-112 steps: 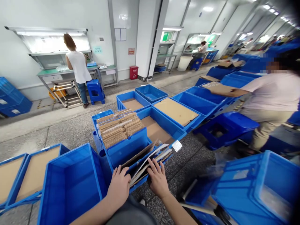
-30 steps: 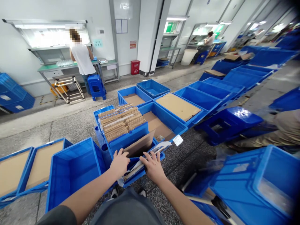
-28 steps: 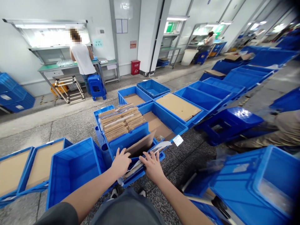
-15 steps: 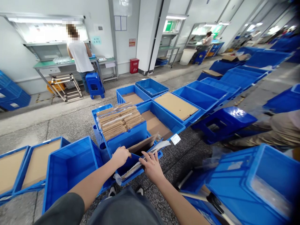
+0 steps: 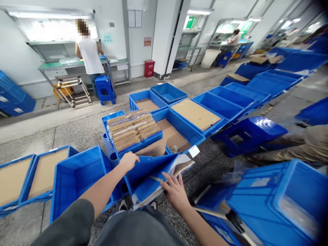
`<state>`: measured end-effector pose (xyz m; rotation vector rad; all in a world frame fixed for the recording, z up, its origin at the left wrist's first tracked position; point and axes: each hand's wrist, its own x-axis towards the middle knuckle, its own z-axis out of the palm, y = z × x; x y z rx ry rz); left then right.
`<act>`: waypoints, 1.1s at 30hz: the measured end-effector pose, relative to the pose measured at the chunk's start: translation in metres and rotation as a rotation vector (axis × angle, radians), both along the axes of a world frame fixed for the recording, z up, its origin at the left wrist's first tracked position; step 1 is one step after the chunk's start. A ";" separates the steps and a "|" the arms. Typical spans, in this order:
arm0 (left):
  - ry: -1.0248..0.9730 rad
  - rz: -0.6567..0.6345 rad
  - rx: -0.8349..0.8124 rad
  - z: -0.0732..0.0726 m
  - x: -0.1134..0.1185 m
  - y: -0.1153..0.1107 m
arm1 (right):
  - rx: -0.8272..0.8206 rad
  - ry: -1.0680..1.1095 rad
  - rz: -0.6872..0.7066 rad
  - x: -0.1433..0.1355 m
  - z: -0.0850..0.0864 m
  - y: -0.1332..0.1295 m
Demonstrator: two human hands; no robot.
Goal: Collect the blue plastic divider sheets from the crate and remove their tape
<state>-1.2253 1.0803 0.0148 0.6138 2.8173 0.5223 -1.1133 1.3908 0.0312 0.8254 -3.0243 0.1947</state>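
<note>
A blue plastic crate (image 5: pixel 147 172) right in front of me is tipped up toward me, with cardboard sheets (image 5: pixel 183 164) sliding out at its right side. My left hand (image 5: pixel 128 160) grips the crate's upper left corner. My right hand (image 5: pixel 175 190) presses on its lower right edge, against the cardboard. Just behind it stands another blue crate (image 5: pixel 113 119) packed with upright cardboard dividers (image 5: pixel 133 129).
An empty blue crate (image 5: pixel 77 181) stands at my left, and crates lined with cardboard (image 5: pixel 196 114) spread across the floor ahead. A blue stool (image 5: pixel 249 131) and a crouching person (image 5: pixel 304 143) are at the right. Another person (image 5: pixel 89 56) stands at a workbench far back.
The near crate has been tilted up toward me, so its blue side now faces up. My right hand slid lower and to the right, and the cardboard sheets shifted toward the crate's right end.
</note>
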 end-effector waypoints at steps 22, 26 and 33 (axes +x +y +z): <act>0.236 -0.030 -0.109 0.020 0.033 0.129 | 0.201 -0.141 0.111 -0.052 0.037 -0.016; 0.141 -0.015 -0.103 0.018 0.016 0.126 | 0.204 -0.196 0.107 -0.040 0.031 -0.007; 0.033 0.021 -0.095 0.018 -0.016 0.111 | 0.192 -0.239 0.093 -0.032 0.029 -0.004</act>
